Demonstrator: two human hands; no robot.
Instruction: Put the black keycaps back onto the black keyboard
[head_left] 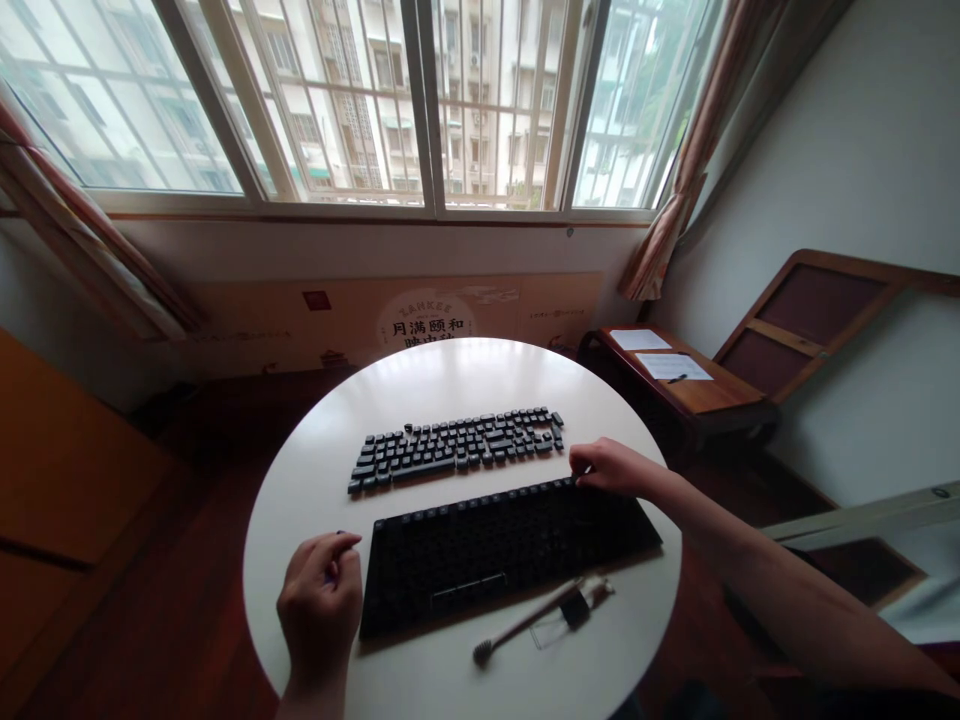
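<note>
From the head camera, over a white round table [615, 660] and just left of the black keyboard [510, 550]: the left hand [321, 595], fingers curled in on a small dark bluish item [330, 578], mostly hidden and too small to identify. At the keyboard's far right corner, the right hand [611, 467], thumb and forefinger drawn together over the end of the back key row [480, 499]; impossible to tell a pinched keycap from a mere touch.

Between the two hands, the keyboard itself, flat on the tabletop, with that row along its far edge and a dark, hard-to-read surface nearer. Just beyond, to the left of the right hand, loose dark keycaps [450, 446] laid out in rows. Nearer than the right hand, close to the keyboard's near edge, a slim brush [536, 611], dark bristled head toward the left hand; by its other end, a small black item [575, 610] and a thin wire loop [537, 643].

Farther off, to the right of the right hand, papers [639, 339] and a pen [677, 378] on a low wooden stand [712, 393]. Ahead of both hands, past the table, a printed board [555, 300] below a barred window [495, 110], with curtains [679, 210] at either side.
</note>
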